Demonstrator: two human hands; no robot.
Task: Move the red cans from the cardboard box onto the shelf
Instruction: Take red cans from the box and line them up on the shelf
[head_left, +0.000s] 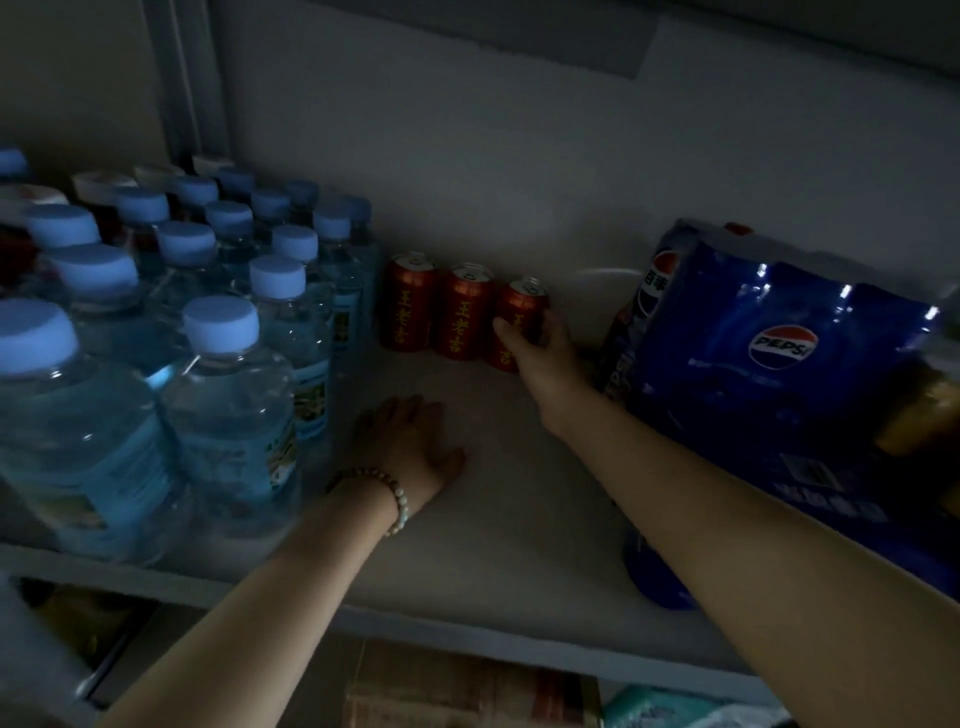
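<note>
Three red cans with yellow lettering stand upright in a row at the back of the white shelf (498, 499): a left can (408, 304), a middle can (465, 314) and a right can (517, 317). My right hand (540, 348) is stretched to the back and wraps around the right can. My left hand (410, 441), with a bead bracelet on the wrist, lies flat and palm down on the shelf, holding nothing. A cardboard box (467, 686) shows below the shelf's front edge.
Several water bottles with blue caps (223, 395) crowd the left part of the shelf. A blue shrink-wrapped Pepsi pack (779, 384) fills the right part. The scene is dim. A pale wall closes the back.
</note>
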